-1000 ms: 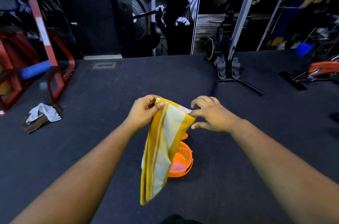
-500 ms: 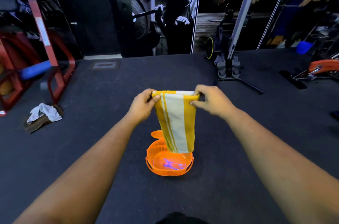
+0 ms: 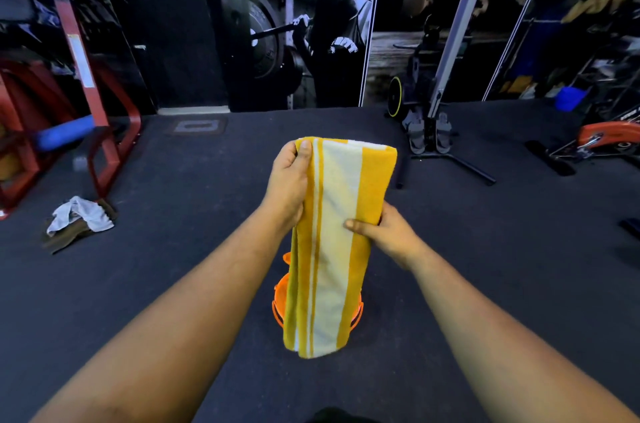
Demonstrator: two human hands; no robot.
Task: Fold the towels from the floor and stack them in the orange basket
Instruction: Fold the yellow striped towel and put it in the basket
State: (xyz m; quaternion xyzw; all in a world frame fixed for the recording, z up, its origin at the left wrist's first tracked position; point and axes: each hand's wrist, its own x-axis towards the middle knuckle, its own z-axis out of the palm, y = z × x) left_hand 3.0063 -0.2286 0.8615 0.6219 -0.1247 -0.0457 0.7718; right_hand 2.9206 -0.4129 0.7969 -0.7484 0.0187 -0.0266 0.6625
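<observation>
A yellow and white striped towel (image 3: 332,249), folded into a long strip, hangs upright in front of me. My left hand (image 3: 289,180) grips its top left edge, thumb on the front. My right hand (image 3: 384,232) pinches the strip's right side about halfway down. The orange basket (image 3: 280,301) stands on the dark floor directly below, mostly hidden behind the towel, with only parts of its rim showing. A white towel (image 3: 81,216) lies crumpled on a brown one (image 3: 65,239) on the floor at the left.
A red metal rack (image 3: 104,131) with a blue roller stands at the left. A rowing machine's foot plates and stand (image 3: 429,135) sit at the back right, an orange machine (image 3: 609,135) at the far right. Dark mat floor surrounds the basket.
My right hand let go of the towel's top right corner and slid down to its right side at mid-height. The towel rose closer to the camera and now covers most of the basket.
</observation>
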